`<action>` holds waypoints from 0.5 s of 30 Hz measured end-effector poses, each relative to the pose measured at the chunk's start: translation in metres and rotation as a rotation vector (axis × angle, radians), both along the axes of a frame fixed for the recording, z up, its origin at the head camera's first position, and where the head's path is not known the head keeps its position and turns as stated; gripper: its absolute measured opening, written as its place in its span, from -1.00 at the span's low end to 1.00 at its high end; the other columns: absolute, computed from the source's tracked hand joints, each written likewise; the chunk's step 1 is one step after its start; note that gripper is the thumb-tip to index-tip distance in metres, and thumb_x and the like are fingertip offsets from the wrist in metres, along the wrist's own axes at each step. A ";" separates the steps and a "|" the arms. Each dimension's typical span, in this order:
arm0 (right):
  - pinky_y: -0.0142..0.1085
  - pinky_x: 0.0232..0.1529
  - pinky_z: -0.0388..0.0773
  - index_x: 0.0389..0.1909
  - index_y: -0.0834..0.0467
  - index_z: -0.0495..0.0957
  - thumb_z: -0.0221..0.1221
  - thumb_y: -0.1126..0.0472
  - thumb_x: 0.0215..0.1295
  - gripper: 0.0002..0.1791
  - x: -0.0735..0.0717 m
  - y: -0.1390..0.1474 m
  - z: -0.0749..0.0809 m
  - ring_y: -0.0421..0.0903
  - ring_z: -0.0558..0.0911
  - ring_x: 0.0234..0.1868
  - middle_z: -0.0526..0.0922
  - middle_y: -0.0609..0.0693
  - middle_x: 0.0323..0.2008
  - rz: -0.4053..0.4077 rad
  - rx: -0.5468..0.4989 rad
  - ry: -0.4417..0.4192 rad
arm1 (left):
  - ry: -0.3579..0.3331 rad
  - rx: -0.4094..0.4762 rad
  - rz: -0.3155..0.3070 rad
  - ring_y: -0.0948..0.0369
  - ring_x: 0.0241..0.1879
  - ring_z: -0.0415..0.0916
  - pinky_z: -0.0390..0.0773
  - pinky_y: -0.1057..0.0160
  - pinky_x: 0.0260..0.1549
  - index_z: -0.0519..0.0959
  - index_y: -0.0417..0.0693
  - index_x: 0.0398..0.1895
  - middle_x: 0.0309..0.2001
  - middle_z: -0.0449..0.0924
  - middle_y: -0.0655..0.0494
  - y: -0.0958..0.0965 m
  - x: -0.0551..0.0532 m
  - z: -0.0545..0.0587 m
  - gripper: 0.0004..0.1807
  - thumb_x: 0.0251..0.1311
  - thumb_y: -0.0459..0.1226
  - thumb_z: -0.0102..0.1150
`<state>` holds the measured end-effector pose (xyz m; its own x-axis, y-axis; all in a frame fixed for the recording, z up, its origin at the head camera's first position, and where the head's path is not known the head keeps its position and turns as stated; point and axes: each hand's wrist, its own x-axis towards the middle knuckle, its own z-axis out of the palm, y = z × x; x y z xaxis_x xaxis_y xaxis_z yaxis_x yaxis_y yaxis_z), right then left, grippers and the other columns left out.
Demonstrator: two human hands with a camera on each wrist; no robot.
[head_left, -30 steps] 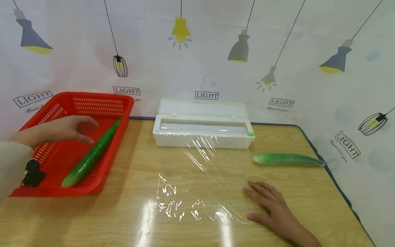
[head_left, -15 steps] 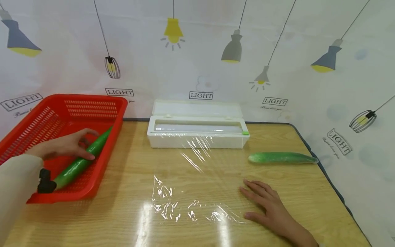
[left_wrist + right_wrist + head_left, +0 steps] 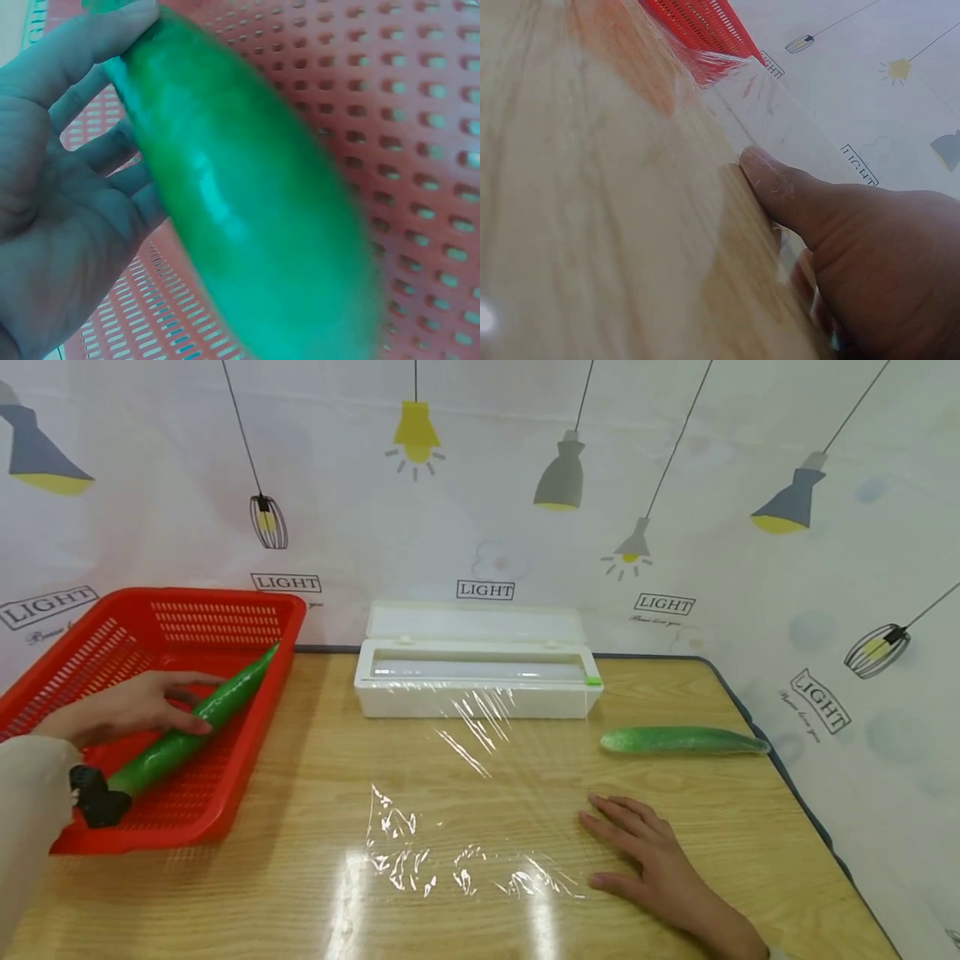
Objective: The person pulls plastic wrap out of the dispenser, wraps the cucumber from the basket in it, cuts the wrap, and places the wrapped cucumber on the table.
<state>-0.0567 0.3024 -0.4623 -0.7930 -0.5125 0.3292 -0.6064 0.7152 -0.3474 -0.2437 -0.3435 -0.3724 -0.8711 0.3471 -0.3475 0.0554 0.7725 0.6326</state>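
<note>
Cuke (image 3: pixel 232 195), long/glossy, in L fingers (image 3: pixel 111 148)

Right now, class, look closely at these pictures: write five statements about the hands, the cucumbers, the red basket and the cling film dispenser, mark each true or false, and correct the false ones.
1. The left hand grips a cucumber inside the red basket. True.
2. A sheet of cling film runs from the white dispenser box onto the wooden table. True.
3. The dispenser box is closed. False: its lid stands open.
4. A second cucumber lies on the table, apart from the right hand. True.
5. In the head view, the red basket stands right of the dispenser box. False: it stands to its left.
</note>
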 end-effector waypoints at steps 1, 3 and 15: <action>-0.02 0.09 0.08 0.32 0.01 0.39 0.39 -0.08 0.01 -0.20 0.000 0.000 0.000 0.05 0.18 0.34 0.30 0.04 0.35 -0.001 0.002 0.000 | 0.029 0.000 0.003 -0.13 -0.02 0.41 0.57 0.07 -0.24 0.19 -0.18 0.40 0.14 0.33 -0.40 -0.001 0.001 0.002 -0.12 0.06 -0.05 0.36; -0.02 0.07 0.09 0.33 0.01 0.38 0.38 -0.08 0.02 -0.20 0.000 0.000 0.000 0.05 0.17 0.34 0.29 0.04 0.36 -0.001 0.003 -0.003 | 0.077 -0.003 0.020 -0.18 0.03 0.38 0.56 0.08 -0.26 0.20 -0.14 0.40 0.16 0.32 -0.41 -0.003 0.003 0.006 -0.12 0.06 -0.04 0.37; -0.02 0.08 0.09 0.33 0.00 0.38 0.39 -0.07 0.03 -0.20 0.000 -0.001 0.002 0.05 0.17 0.34 0.29 0.05 0.36 0.001 0.003 -0.016 | 0.177 0.010 0.088 -0.21 0.05 0.37 0.53 0.12 -0.32 0.12 -0.06 0.47 0.19 0.29 -0.34 0.000 0.008 0.035 -0.10 0.12 -0.04 0.34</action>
